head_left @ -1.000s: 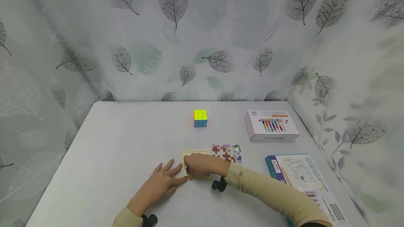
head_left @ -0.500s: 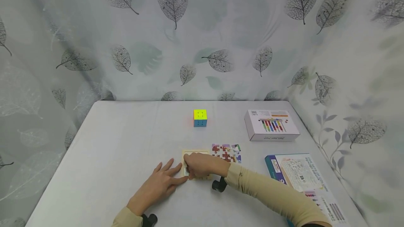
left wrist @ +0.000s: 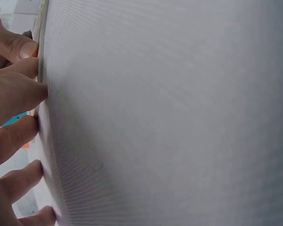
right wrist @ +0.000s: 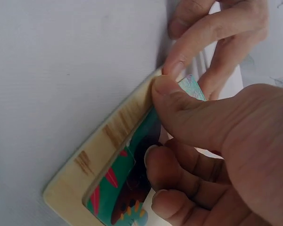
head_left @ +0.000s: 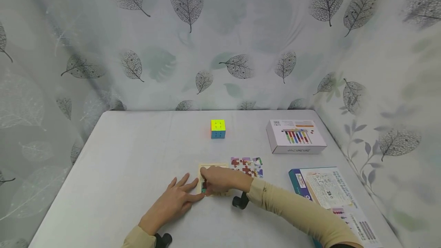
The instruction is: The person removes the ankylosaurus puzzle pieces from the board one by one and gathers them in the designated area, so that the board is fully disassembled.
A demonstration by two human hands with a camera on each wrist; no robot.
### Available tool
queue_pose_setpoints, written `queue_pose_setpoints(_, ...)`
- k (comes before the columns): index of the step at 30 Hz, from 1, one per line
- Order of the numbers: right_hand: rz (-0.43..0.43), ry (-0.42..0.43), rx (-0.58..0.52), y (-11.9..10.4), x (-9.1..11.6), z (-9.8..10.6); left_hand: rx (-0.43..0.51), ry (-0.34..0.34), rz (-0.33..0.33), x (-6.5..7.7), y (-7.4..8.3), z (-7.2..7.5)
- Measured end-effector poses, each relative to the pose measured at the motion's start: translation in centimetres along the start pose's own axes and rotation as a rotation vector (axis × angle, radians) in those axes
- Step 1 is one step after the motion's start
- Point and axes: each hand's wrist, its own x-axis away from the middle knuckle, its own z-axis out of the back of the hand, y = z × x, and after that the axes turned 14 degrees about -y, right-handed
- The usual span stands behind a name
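A pale wooden puzzle frame [right wrist: 118, 120] lies on the table, with dark and green picture pieces [right wrist: 127, 183] inside it. My right hand [head_left: 220, 180] is over the frame, thumb at its near-left corner and other fingers bent over the pieces. It seems to pinch a teal puzzle piece [right wrist: 193, 87], mostly hidden by the thumb. My left hand [head_left: 175, 202] rests with fingers spread at the left of the frame, a fingertip touching the corner. In the left wrist view, the left fingers [left wrist: 19, 94] line the table surface.
Several loose puzzle pieces [head_left: 247, 167] lie right of the frame. Behind stands a puzzle cube [head_left: 218, 129] with yellow top. A white box [head_left: 296, 136] sits at back right, and a flat blue-and-white box [head_left: 330, 190] lies under my right forearm's side.
My right hand shifts slightly within the frame. At its near-left corner, a pale patch beneath the fingers now shows dark and green. My left hand stays put.
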Motion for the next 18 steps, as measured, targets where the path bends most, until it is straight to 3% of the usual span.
queue_pose_setpoints(8, 0.114, 0.055, 0.044, 1.1, 0.0, 0.8, 0.011, -0.002, 0.001, -0.2, -0.1, -0.1)
queue_pose_setpoints(14, 0.248, 0.070, -0.019, 1.3, 0.4, 1.2, -0.001, 0.015, -0.008, -0.1, -0.1, -0.2)
queue_pose_setpoints(18, 0.288, 0.080, -0.094, 1.6, 0.8, 1.5, 0.005, 0.025, -0.012, -0.1, -0.1, -0.3)
